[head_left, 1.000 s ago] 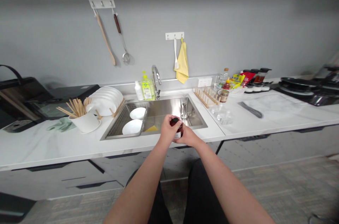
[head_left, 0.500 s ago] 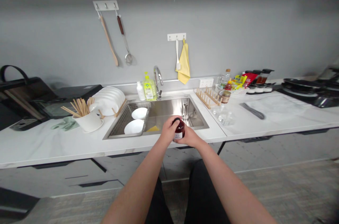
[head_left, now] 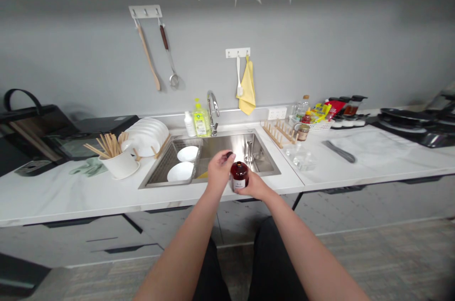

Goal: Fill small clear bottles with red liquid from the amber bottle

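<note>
My right hand (head_left: 254,184) is wrapped round a dark red glass bottle (head_left: 239,171) with a white label, held upright over the counter's front edge. The bottle's mouth is uncovered. Just to its upper left, my left hand (head_left: 219,168) pinches a small black cap (head_left: 229,154), apart from the bottle. Behind both hands lies the steel sink (head_left: 232,142). On its left side a wire rack holds two white bowls (head_left: 180,171), and part of a yellow sponge (head_left: 203,175) shows beside my left wrist.
White plates (head_left: 149,132) and a white holder with chopsticks (head_left: 121,163) stand to the left. Soap bottles (head_left: 201,121) and a faucet (head_left: 213,111) rise behind the sink. Rightward are a wooden rack (head_left: 279,133), a jar (head_left: 303,133), clear glassware (head_left: 301,159) and grey tongs (head_left: 339,151).
The black cap has come off the bottle. My left hand has moved up and left with it, while my right hand keeps holding the bottle in about the same place.
</note>
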